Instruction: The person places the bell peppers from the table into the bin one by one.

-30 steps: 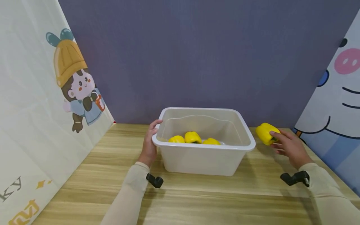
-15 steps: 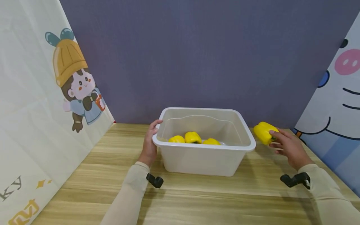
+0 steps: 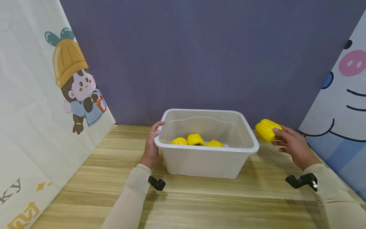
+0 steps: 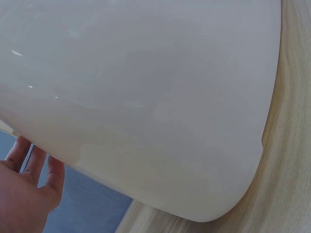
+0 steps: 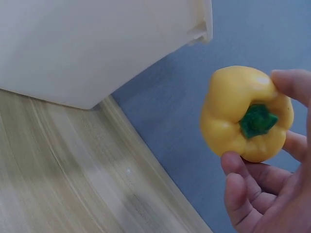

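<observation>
A yellow bell pepper (image 3: 267, 130) with a green stem is pinched between the thumb and fingers of my right hand (image 3: 295, 146), held up just right of the bin. In the right wrist view the pepper (image 5: 248, 114) turns its stem end to the camera. My left hand (image 3: 151, 146) grips the left rim of a white plastic bin (image 3: 201, 162), fingertips hooked over the edge. From the left wrist, that hand (image 4: 29, 189) shows at the bin's edge. Inside the bin lie three more yellow bell peppers (image 3: 195, 139), partly hidden by the front wall.
The bin stands on a wood-grain table (image 3: 200, 203), close to a dark blue-grey back panel (image 3: 200, 57). White panels with cartoon prints flank the table, a capped child (image 3: 83, 84) on the left and a pink-nosed animal (image 3: 351, 63) on the right.
My right hand has lifted the bell pepper slightly and brought it left, closer to the bin's right rim. The left hand has stayed on the bin.
</observation>
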`<action>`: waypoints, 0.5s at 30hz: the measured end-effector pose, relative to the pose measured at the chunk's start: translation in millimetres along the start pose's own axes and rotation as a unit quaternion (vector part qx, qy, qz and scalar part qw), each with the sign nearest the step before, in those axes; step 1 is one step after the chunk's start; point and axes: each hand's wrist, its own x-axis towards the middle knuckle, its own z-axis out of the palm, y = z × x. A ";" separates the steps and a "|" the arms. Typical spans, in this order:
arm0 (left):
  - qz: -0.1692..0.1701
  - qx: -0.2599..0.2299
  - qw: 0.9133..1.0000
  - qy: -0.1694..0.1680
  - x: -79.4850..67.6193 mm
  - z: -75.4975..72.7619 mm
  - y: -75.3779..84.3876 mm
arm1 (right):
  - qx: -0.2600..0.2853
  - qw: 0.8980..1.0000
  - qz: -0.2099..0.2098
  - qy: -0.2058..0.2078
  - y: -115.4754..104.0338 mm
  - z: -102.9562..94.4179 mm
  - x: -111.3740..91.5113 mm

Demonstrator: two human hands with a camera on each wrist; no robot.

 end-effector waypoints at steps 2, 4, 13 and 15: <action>0.002 -0.001 1.000 0.000 0.0 0.0 -0.2 | -0.007 1.000 -0.006 -0.004 -1.2 1.5 0.1; 0.003 -0.001 1.000 0.000 0.1 0.2 -0.2 | -0.019 1.000 -0.012 -0.007 -2.1 3.2 0.2; 0.006 0.001 1.000 0.001 0.0 0.7 0.2 | -0.020 1.000 -0.008 -0.009 -10.5 6.6 0.2; 0.006 0.001 1.000 0.001 -0.1 0.3 0.2 | -0.013 1.000 -0.007 -0.009 -13.6 6.9 0.6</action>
